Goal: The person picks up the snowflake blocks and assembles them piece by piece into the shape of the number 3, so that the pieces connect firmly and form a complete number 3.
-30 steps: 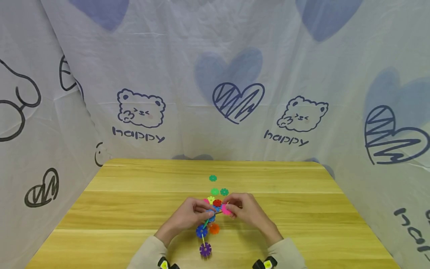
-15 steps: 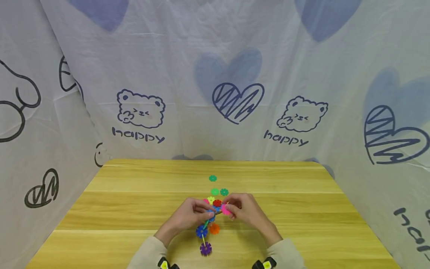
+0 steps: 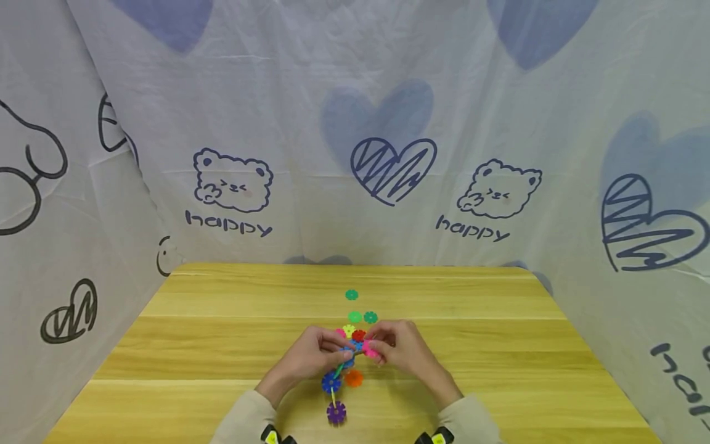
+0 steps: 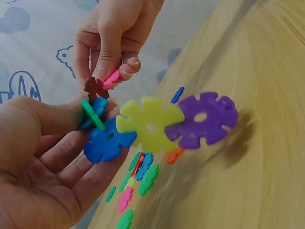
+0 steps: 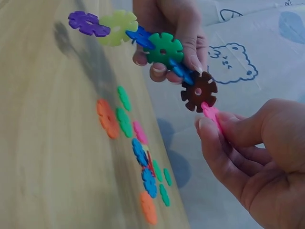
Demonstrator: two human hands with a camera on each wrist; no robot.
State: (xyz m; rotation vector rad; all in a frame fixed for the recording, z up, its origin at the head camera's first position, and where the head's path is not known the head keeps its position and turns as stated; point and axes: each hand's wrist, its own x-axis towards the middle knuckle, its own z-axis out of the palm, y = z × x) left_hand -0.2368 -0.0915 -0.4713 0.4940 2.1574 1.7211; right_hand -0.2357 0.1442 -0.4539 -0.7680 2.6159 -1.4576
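Observation:
A chain of slotted snowflake discs runs between the two hands, held off the table. From its free end come a purple disc (image 4: 202,121), a yellow disc (image 4: 143,117), a blue disc (image 5: 140,37), a green disc (image 5: 169,40), a second blue disc (image 5: 182,72) and a brown disc (image 5: 191,98). My left hand (image 3: 310,356) pinches the chain at the second blue disc, between thumb and fingers. My right hand (image 3: 407,346) pinches a pink disc (image 5: 211,115) by thumb and forefinger. Its edge meets the brown disc's rim; whether the slots interlock I cannot tell.
Several loose discs lie on the wooden table (image 3: 194,345) beneath and beyond the hands, among them an orange disc (image 3: 354,378), a red disc (image 3: 359,335) and a green disc (image 3: 352,295). A printed cloth (image 3: 310,203) hangs behind the table and at both sides.
The right hand and its pink disc have shifted slightly left and nearer to me. The chain's purple end has swung a little left. My left hand stays nearly still.

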